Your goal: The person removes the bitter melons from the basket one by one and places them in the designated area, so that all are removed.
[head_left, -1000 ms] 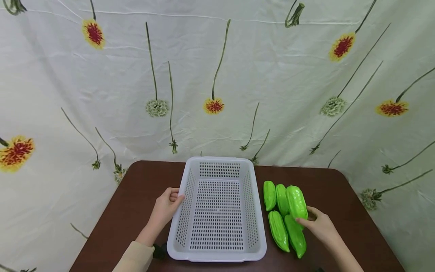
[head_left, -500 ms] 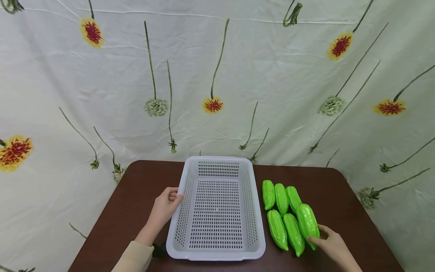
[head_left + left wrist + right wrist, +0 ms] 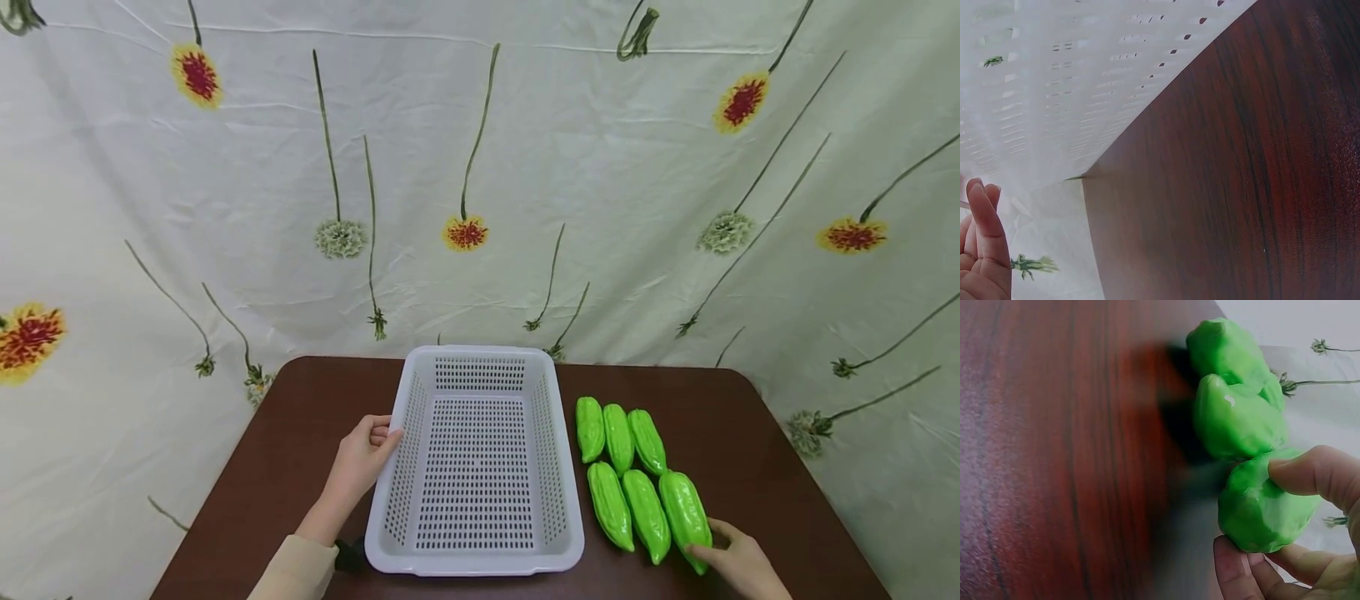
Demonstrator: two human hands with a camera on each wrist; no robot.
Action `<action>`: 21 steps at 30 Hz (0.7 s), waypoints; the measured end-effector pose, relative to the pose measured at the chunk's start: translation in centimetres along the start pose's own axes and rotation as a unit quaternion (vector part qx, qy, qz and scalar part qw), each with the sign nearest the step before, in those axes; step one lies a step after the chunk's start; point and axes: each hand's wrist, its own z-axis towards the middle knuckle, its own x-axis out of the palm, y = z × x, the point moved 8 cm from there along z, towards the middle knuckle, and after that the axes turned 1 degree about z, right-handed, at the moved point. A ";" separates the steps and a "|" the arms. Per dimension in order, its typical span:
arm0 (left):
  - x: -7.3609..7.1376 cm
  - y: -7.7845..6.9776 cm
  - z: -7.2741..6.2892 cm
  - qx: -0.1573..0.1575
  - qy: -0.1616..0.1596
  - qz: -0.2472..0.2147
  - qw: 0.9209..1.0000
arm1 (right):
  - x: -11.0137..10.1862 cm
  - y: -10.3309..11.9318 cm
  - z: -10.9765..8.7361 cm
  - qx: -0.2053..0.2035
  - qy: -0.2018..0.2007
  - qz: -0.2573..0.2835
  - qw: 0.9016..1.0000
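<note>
A white perforated plastic basket stands on the table, and nothing lies in it. At its left rim my left hand grips the edge, thumb over the rim and fingers outside. To the basket's right, glossy green bitter melons lie in two rows. My right hand holds the front-right bitter melon between thumb and fingers, near its lower end. Beside it on the left lies another bitter melon. The right wrist view shows the thumb on top of the held melon and the fingertips underneath.
The dark brown wooden table has rounded far corners. Behind it hangs a pale cloth printed with flowers. Three more bitter melons form the back row. A small dark object sits by the basket's front-left corner.
My right hand has carried the bitter melon from above the others rightward and toward the front, down to the right end of the front row. My left hand stays on the basket rim.
</note>
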 end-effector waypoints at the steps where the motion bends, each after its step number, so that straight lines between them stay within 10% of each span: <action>1: 0.0 0.0 0.0 0.000 0.000 0.000 1.000 | 0.1 -0.2 0.0 0.002 0.002 0.003 1.000; 21: 0.1 0.1 0.0 -0.002 -0.003 -0.005 1.000 | 1.6 -1.1 0.3 0.028 0.023 0.048 0.998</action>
